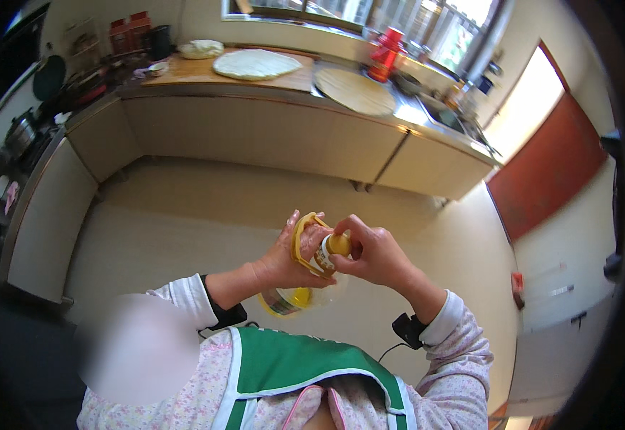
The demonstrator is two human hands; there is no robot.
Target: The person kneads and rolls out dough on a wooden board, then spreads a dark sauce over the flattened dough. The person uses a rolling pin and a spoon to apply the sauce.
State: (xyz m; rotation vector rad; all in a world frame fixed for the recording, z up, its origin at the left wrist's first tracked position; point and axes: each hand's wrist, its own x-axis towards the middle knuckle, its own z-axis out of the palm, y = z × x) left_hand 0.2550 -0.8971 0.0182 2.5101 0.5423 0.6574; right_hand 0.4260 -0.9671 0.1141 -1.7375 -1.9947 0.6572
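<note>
Held in front of my chest is a clear plastic jug (pixel 286 301) with a yellow carrying handle (pixel 297 244), probably an oil bottle. My left hand (pixel 277 263) is wrapped about its neck and handle, with the fingers partly behind the handle's loop. The thumb and fingers of my right hand (pixel 374 252) pinch the yellow cap (pixel 339 244) at the top. A printed label circles the neck just below this cap. Whether the cap is loose or tight cannot be told. My forearms hide part of nothing else here; the jug's lower body shows beneath my left wrist.
A counter runs along the far wall. On it are a wooden board (pixel 180 75) with a flat dough sheet (pixel 256 64), a wrapped bundle (pixel 201 49), a round board (pixel 355 91), a red thermos (pixel 385 54) and a sink (pixel 447 117). Pots (pixel 21 133) line the left counter.
</note>
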